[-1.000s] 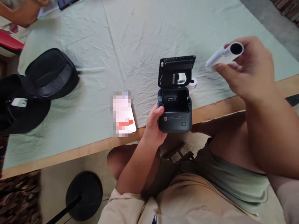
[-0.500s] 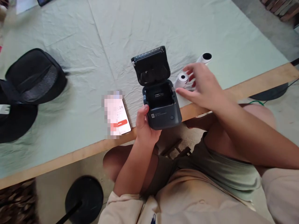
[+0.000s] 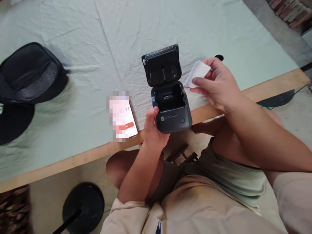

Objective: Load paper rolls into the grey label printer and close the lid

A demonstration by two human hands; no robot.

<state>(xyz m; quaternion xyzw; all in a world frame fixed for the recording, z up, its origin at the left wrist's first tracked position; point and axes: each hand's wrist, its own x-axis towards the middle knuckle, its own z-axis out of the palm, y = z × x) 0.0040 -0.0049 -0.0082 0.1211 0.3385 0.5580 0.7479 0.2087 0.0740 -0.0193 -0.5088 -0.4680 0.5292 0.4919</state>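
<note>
A small dark label printer (image 3: 170,110) stands at the table's near edge with its lid (image 3: 162,65) tipped up and its paper bay empty. My left hand (image 3: 152,130) grips its left side. Just right of the open bay, my right hand (image 3: 218,85) holds a white paper roll (image 3: 198,73) by its side. The dark open end of another roll (image 3: 219,57) peeks out behind my right hand on the cloth.
A phone (image 3: 123,117) with a lit screen lies left of the printer. A black open case (image 3: 29,78) sits at the far left. A pale green cloth (image 3: 122,39) covers the table; its wooden edge (image 3: 73,159) runs along the front. A black round stand base (image 3: 83,206) is on the floor.
My right hand set the long roll down on the cloth, then picked up the short white roll and lifted it beside the open printer. My left hand stayed on the printer.
</note>
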